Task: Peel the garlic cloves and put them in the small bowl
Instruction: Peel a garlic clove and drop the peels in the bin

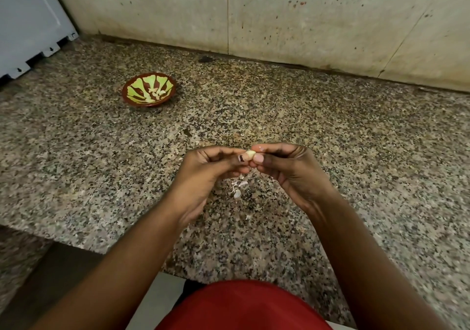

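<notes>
- Red cloth (244, 306) fills the bottom edge nearest you, with both forearms reaching out over the granite worktop (356, 177).
- Your left hand (206, 174) and right hand (290, 169) meet above the worktop, and both pinch one garlic clove (249, 154) between fingertips and thumbs.
- Expect the clove to be very light, firm but bruisable, and probably slick where the skin is off; hold it by its ends and work the papery skin from the tip.
- Loose peel scraps (237, 187) lie on the worktop just below your hands; they look feather-light and would likely cling to damp fingers.
- Your small bowl (149, 89), brown with green stripes, sits well apart to the upper left and already holds several peeled cloves (156, 92).
- Carry the clove over with a gentle pinch, since squeezing harder may shoot it out.
</notes>
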